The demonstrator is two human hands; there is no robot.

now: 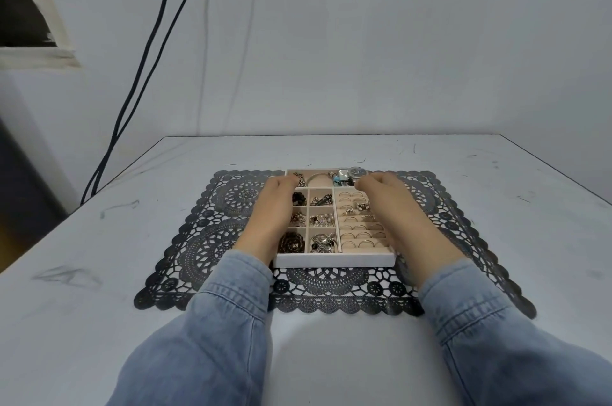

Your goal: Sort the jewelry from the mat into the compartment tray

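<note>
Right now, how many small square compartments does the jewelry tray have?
6, in the compartment tray's left half: two far, two middle, two near. The left hand overlaps the left column's outer edge, so a bit is hidden.

Left hand and right hand block the tray's 2 sides; compartments between them lie open from above.

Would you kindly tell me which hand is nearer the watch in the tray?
Right. The right hand is beside the watch, on its near right; the left hand is over the left side of the tray.
</note>
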